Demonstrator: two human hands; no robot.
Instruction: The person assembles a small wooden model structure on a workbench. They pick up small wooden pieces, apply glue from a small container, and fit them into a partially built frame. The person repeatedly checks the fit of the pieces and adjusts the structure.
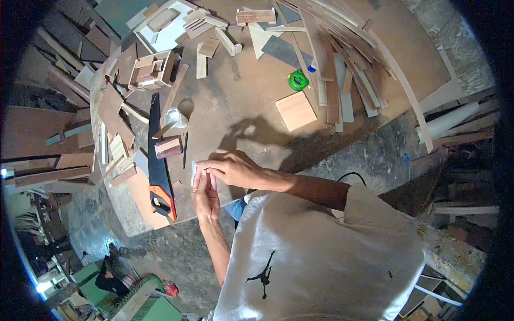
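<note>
Together, the left hand (pixel 206 200) and the right hand (pixel 231 169) pinch a small, thin, whitish piece (pixel 194 174), mostly hidden by their fingers, above the near edge of a brown wooden table (pixel 222 88). Just left lies a black-bladed handsaw (pixel 158 172) with an orange-and-black handle. Dark print, too small to read, marks a green plastic tape measure (pixel 297 81); a black leaping-figure emblem (pixel 263 275) shows on the white cloth shirt (pixel 332 246).

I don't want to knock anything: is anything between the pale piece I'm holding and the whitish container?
Yes: a thin dark stick lies on the table between the pale piece in your left hand and the whitish container. The reddish-brown block sits just left of that path.
</note>
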